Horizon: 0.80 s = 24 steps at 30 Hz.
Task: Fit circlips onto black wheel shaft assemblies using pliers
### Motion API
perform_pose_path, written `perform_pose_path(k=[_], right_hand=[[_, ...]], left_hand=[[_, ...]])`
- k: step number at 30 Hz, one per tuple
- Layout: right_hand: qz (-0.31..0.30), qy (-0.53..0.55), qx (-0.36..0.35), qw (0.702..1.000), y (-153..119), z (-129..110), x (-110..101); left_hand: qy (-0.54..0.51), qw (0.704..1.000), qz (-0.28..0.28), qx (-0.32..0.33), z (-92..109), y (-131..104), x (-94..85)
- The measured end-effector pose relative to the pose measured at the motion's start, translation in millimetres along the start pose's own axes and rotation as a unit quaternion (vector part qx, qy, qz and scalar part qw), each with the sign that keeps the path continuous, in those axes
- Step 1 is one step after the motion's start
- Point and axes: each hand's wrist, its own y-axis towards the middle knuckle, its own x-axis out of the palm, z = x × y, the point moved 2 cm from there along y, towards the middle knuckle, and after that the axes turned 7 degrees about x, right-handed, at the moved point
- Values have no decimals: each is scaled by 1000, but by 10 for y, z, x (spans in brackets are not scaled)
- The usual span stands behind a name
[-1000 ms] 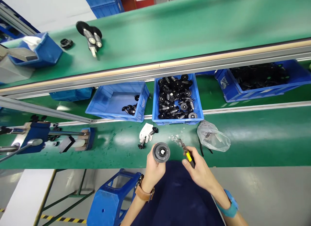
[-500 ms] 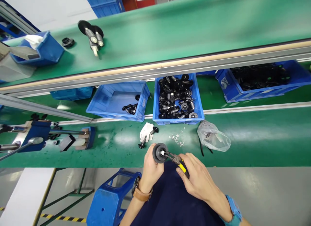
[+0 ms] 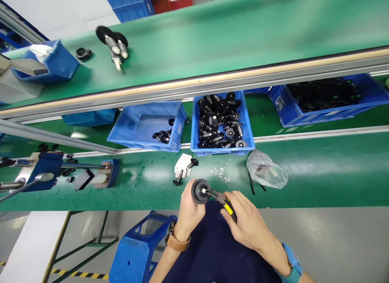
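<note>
My left hand is wrapped round a black round part with a disc-shaped end facing up and a pale centre. In my right hand are bent-nose pliers with yellow and black handles. Their tips touch the centre of the disc. Just beyond my hands, a white glove lies on the bench with two similar black parts on it and beside it. Several small pale rings are scattered to the right of the glove.
A blue bin full of black parts stands behind the rings, with a blue bin holding fewer to its left. At right lies a clear plastic bag. A bench press stands left. A blue stool is below the bench edge.
Almost nothing differs. Both hands keep the same grip, with the plier tips still at the disc's centre; the view has shifted very slightly.
</note>
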Motion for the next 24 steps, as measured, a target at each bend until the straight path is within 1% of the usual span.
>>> perform_pose_path(k=[8,19,24], right_hand=[[-10,-15,4,1000,15,-17,-3],[10,-87,10,996,-3,-21,47],[15,-104,8,994,7,-6,98]], left_hand=[[2,1000,0,6,-9,2,-15],[22,1000,-2,4,-34,-29,-10],[24,1000,4,4,-13,-61,31]])
